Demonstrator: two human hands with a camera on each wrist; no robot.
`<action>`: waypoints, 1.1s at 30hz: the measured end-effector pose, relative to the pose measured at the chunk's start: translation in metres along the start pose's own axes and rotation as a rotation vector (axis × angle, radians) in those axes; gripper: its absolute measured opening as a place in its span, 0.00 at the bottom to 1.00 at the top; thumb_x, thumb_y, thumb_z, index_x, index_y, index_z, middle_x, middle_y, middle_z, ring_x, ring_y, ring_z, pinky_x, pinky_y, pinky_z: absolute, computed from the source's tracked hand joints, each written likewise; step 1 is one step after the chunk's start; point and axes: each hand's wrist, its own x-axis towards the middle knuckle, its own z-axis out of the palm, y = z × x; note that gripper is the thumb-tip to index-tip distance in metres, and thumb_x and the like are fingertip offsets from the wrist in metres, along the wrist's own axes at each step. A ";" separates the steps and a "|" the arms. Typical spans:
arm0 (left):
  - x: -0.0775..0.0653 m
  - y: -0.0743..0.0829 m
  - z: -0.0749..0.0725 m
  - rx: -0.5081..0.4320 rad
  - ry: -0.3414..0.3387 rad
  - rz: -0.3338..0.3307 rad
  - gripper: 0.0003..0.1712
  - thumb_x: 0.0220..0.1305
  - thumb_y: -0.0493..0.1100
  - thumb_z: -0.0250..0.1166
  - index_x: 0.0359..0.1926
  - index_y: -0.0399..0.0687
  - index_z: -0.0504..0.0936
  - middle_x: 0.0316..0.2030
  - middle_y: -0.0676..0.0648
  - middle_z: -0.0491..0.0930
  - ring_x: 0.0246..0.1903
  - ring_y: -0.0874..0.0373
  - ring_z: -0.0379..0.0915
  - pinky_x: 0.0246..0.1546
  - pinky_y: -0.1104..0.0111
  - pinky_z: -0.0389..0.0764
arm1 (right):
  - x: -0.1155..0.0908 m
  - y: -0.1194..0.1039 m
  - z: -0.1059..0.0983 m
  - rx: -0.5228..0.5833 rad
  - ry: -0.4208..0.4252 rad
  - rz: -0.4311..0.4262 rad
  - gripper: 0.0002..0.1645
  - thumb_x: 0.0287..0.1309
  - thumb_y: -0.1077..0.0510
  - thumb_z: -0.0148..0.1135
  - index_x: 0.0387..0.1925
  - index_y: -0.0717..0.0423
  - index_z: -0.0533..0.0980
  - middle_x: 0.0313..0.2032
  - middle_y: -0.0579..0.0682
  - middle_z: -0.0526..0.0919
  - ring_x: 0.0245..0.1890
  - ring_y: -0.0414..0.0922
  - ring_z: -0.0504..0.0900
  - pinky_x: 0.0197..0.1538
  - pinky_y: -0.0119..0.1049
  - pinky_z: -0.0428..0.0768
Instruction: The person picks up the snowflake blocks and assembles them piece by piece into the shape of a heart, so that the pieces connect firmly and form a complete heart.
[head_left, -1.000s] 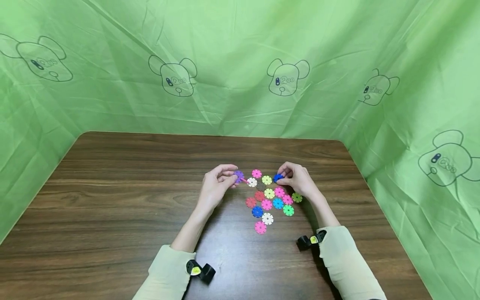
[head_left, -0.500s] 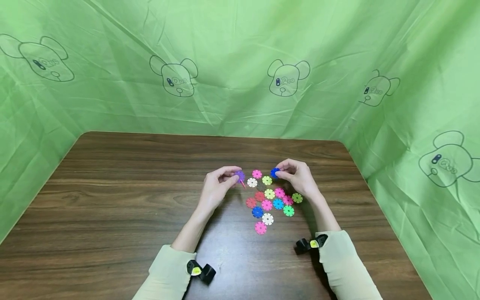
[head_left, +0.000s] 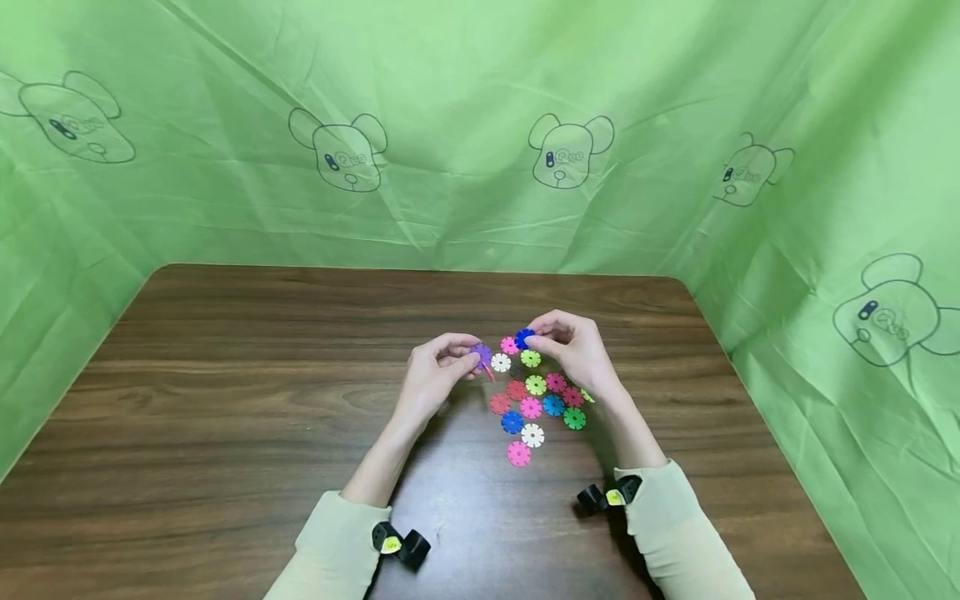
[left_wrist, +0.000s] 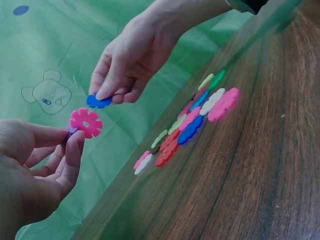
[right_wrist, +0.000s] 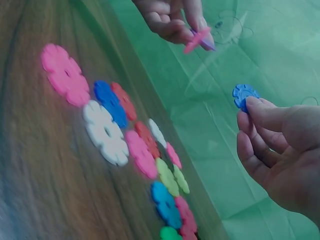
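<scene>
My left hand (head_left: pixel 435 379) pinches a purple snowflake disc (head_left: pixel 481 356) between thumb and fingers. A pink snowflake disc (left_wrist: pixel 86 123) is slotted crosswise into the purple one and juts out past the fingertips. My right hand (head_left: pixel 577 350) pinches a dark blue snowflake disc (head_left: pixel 524 338) by its edge. In the left wrist view the blue disc is just above the pink one, with both hands raised over the table. Several notched discs in pink, white, yellow, red, blue and green lie flat between the hands, among them a white disc (head_left: pixel 532 435).
The wooden table (head_left: pixel 225 433) has green cloth (head_left: pixel 450 225) with printed bear heads hanging behind it and at its sides. Nearest the front of the loose discs lies a pink disc (head_left: pixel 518 453). A small black camera sits on each wrist.
My right hand has moved left and up with the blue disc, nearing the left hand. The pink disc in my left hand has tilted; that hand otherwise stays nearly in place.
</scene>
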 end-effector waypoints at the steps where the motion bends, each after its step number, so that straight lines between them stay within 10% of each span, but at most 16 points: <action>1: 0.000 0.000 0.000 0.000 -0.001 -0.003 0.14 0.65 0.31 0.69 0.52 0.37 0.85 0.39 0.36 0.86 0.34 0.51 0.87 0.39 0.64 0.89 | 0.000 -0.001 0.002 0.007 -0.003 -0.002 0.08 0.61 0.60 0.73 0.41 0.58 0.85 0.35 0.57 0.89 0.30 0.41 0.85 0.35 0.39 0.84; 13: 0.000 -0.002 0.000 0.010 -0.032 0.021 0.13 0.67 0.35 0.68 0.51 0.35 0.86 0.38 0.34 0.87 0.28 0.59 0.84 0.34 0.68 0.87 | -0.001 -0.005 0.020 0.054 -0.056 -0.034 0.07 0.60 0.59 0.74 0.39 0.55 0.85 0.35 0.58 0.90 0.34 0.60 0.85 0.35 0.42 0.83; 22: 0.001 -0.003 0.002 0.018 -0.031 0.010 0.12 0.67 0.35 0.68 0.49 0.35 0.86 0.33 0.39 0.87 0.25 0.61 0.82 0.30 0.70 0.85 | -0.003 -0.008 0.024 0.064 -0.066 -0.046 0.06 0.60 0.60 0.74 0.38 0.55 0.84 0.35 0.58 0.90 0.29 0.39 0.83 0.34 0.34 0.79; 33: 0.000 -0.002 0.003 0.022 -0.029 -0.015 0.11 0.67 0.36 0.68 0.49 0.37 0.87 0.33 0.37 0.87 0.24 0.60 0.82 0.30 0.69 0.84 | -0.003 -0.007 0.027 0.079 -0.089 -0.083 0.07 0.58 0.64 0.74 0.38 0.60 0.84 0.38 0.60 0.91 0.32 0.51 0.86 0.32 0.33 0.80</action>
